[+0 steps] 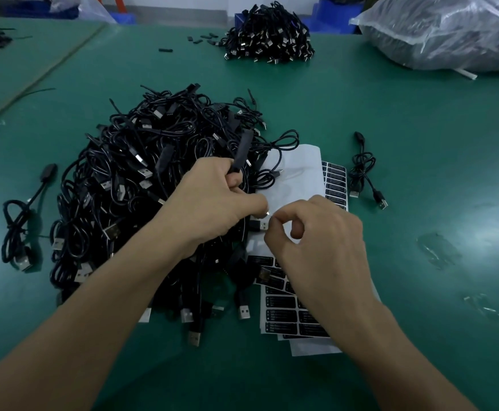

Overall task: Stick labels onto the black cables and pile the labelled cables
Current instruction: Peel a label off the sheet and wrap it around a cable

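- Near the table's [420, 137] middle, in the head view, a big heap [135, 179] of black cables lies, with label sheets [284, 310] touching its right side and reaching toward the near edge.
- Left hand [212, 200] is over the heap's right flank, fingers curled round one cable [238, 161] at its thick black block.
- Right hand [316, 241] is over the sheets, fingers curled, thumb and forefinger tips closed together at a plug [258, 225]. Whether they pinch the plug or a label, I cannot tell.
- A far pile [269, 37] sits by the far edge and a bag [450, 34] at the far right corner. Which pile is labelled cannot be read.
- Risks, as I judge them:
  - The held cable is looped into the heap, so lifting it could drag neighbours onto the sheets.
  - A label brought in at an angle could crease or stick to a finger.
  - With heap and sheets touching, a finished cable dropped close by could get mixed with undone ones.
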